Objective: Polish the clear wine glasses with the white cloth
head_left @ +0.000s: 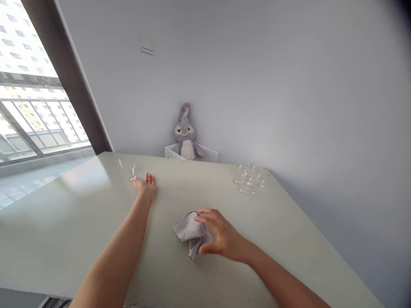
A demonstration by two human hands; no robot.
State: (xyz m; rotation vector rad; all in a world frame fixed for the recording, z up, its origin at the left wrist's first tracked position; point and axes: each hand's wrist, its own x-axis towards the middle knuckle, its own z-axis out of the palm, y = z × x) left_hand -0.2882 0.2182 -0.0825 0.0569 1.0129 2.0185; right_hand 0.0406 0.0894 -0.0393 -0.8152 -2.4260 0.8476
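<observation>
A crumpled grey cloth (192, 229) lies on the table before me. My right hand (221, 235) hovers at its right side with thumb and fingers apart, overlapping the cloth's edge in view; whether they touch is unclear. Farther off on the left, my left hand (147, 184) is stretched out, fingers apart and holding nothing. Just beyond its thumb stands a clear stemmed glass (132, 171), its foot close to the thumb; I cannot tell if they touch.
Several clear stemmed glasses (250, 177) stand grouped at the far right of the pale table (257, 239). Behind the far edge, a plush rabbit (185, 132) sits in a white perforated basket (210, 155) against the wall. A window (32, 94) is at left.
</observation>
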